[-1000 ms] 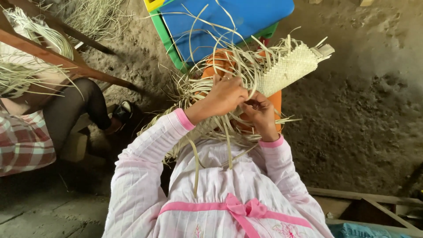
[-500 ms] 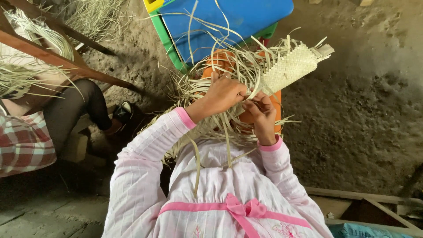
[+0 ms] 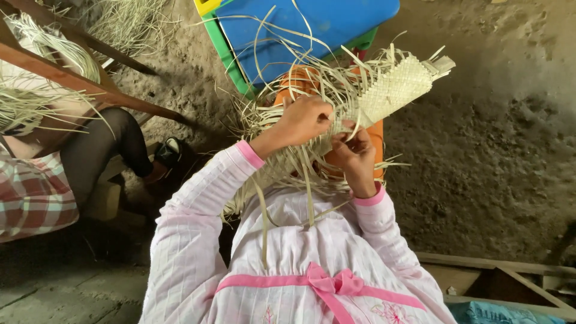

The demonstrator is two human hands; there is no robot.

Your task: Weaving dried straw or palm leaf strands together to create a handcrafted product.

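Both hands are in the loose pale strips at the near end of the woven mat [image 3: 393, 90]: left hand [image 3: 303, 120] curled, pinching strips, right hand [image 3: 354, 153] just beside it, fingers closed on more. A blue plastic stool [image 3: 324, 24] sits just beyond the mat.

Both hands sit mid-scene, the left hand [image 3: 306, 120] just left of the right hand [image 3: 355, 153], on the woven mat [image 3: 393, 90]. A plastic chair [image 3: 312, 30] lies beyond; another person [image 3: 90, 156] sits left.
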